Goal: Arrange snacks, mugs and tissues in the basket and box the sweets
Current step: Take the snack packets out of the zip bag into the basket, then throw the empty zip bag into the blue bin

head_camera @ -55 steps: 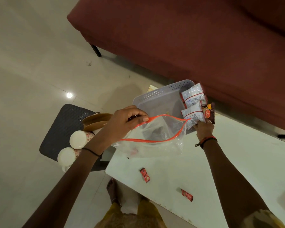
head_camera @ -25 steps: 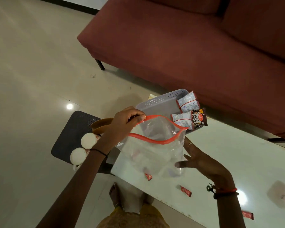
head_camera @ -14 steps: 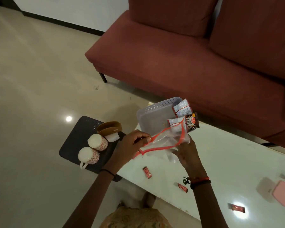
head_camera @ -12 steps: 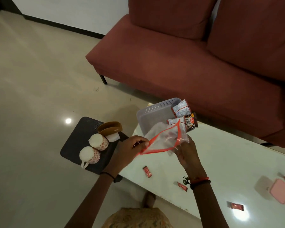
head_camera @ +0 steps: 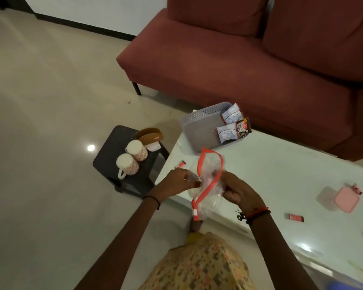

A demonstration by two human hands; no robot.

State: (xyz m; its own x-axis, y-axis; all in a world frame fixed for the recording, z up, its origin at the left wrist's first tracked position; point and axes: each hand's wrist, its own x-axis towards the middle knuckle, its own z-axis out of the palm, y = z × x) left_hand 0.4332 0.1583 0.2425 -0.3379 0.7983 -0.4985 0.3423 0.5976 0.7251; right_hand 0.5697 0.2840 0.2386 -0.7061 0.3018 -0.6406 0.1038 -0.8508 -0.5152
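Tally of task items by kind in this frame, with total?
Floral white ceramic mugs: 2
Snack packets in grey plastic basket: 3
Red-wrapped sweets on white table: 3 clear
Pink lidded box: 1
Total: 9

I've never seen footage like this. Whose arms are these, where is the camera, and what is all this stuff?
No machine here: a person wears a camera on the head, looking down at their own arms. The left hand and right hand together hold a clear zip bag with an orange seal. On the white table stands a grey basket holding snack packets; small red sweets and a pink box lie nearby. Two mugs wait on a dark stool.
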